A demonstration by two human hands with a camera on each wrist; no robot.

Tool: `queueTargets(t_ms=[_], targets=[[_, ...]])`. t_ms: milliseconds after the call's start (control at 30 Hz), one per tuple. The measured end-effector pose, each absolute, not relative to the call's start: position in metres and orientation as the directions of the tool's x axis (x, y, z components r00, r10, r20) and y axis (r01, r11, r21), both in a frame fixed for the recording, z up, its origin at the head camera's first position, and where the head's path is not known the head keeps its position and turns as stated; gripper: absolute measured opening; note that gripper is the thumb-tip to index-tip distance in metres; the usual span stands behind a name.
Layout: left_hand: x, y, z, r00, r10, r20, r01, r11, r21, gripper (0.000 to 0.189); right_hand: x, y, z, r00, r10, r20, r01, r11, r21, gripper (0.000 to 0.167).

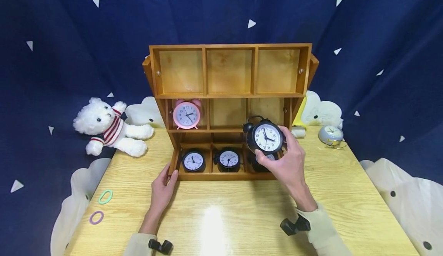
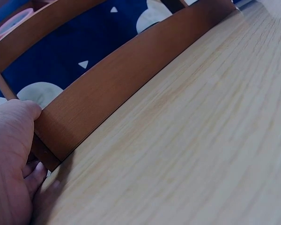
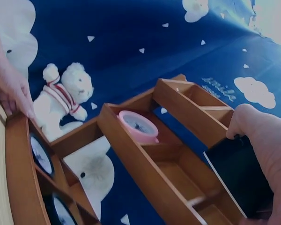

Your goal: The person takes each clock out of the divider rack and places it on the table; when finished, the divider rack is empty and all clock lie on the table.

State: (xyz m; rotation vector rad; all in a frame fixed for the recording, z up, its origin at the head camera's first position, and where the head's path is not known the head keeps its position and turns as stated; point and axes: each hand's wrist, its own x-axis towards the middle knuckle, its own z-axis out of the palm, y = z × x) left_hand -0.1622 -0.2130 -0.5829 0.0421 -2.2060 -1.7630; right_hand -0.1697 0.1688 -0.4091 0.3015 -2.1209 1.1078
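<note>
Right of centre: right hand (image 1: pixel 290 162), fingers clamped around sides of black alarm clock (image 1: pixel 268 137), likely keeping dial uncovered. Left of centre, lower: left hand (image 1: pixel 163 190) grips corner of wooden shelf (image 1: pixel 207 177), apparently steadying it.

Right of a white plush bear (image 1: pixel 113 131), a brown wooden three-tier shelf (image 1: pixel 229 95) holds three round black clocks (image 1: pixel 228 159) in its bottom tier (image 1: pixel 221 177) and a round pink clock (image 1: pixel 186 115) (left compartment (image 1: pixel 204 118)) in the middle tier (image 1: pixel 226 112).
</note>
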Motion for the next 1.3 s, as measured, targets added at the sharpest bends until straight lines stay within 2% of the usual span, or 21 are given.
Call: queueTargets(t_ms=[333,500,700,1000,1300], targets=[[-0.163,-0.213,-0.586,-0.947,-0.226,0.229,0.171,0.25,0.953,0.052,-0.149,0.207,-0.423,-0.744,0.191,0.64,-0.407,0.631,-0.661,0.081],[-0.163,-0.213,-0.584,-0.945,-0.227,0.237,0.177,0.255,0.95,0.051,-0.135,0.231,-0.431,-0.765,0.282,0.579,-0.307,0.63,-0.713,0.079],[-0.163,-0.213,-0.583,-0.951,-0.22,0.217,0.162,0.241,0.957,0.053,-0.127,0.26,-0.44,-0.755,0.413,0.51,-0.193,0.603,-0.774,0.075],[-0.163,-0.213,-0.583,-0.954,-0.217,0.206,0.154,0.234,0.96,0.053,-0.13,0.296,-0.463,-0.708,0.535,0.461,-0.105,0.566,-0.818,0.069],[-0.165,-0.213,-0.585,-0.944,-0.231,0.237,0.184,0.229,0.956,0.051,-0.143,0.329,-0.485,-0.711,0.565,0.419,-0.01,0.587,-0.809,0.07]])
